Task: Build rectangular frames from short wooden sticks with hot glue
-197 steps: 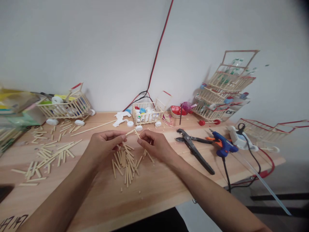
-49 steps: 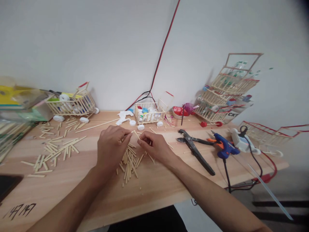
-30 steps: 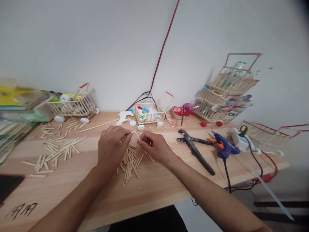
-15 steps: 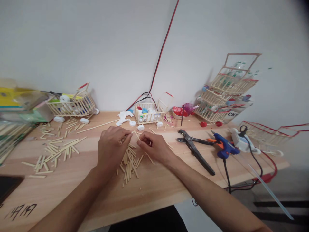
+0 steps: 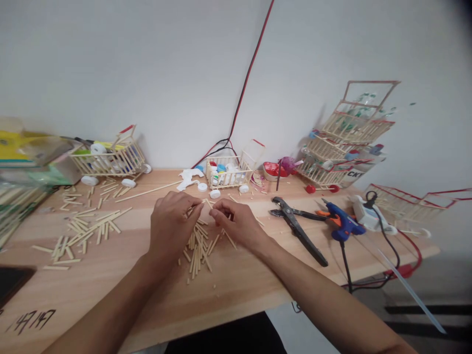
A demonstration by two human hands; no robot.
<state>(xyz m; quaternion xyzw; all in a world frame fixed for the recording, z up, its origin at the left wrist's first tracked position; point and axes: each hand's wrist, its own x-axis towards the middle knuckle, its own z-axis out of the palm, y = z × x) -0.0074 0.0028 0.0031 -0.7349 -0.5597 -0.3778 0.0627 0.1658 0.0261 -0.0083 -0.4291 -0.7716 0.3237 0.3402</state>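
Observation:
Over a heap of short wooden sticks (image 5: 198, 253), my two hands almost meet at the fingertips. My left hand (image 5: 171, 221) is closed in a pinch, with the pale tip of a stick showing at its fingers. Thumb and forefinger of my right hand (image 5: 236, 221) are pinched on a short wooden stick (image 5: 208, 203), which points up toward the left fingertips. Whether the two stick ends touch, I cannot tell. Just behind the hands stands a small stick-built cart (image 5: 230, 179) with white wheels, holding bottle caps.
Loose cut sticks (image 5: 98, 228) lie to the left. Black pliers (image 5: 298, 228), a blue glue gun (image 5: 342, 221) and a white power strip (image 5: 370, 216) are on the right. Stacked stick carts (image 5: 342, 142) and another cart (image 5: 106, 160) stand by the wall. A dark tablet-like object (image 5: 13, 285) lies front left.
Both hands stay nearly in place, still pinching, with only slight finger movement. The view has shifted very slightly; nothing on the table has visibly moved.

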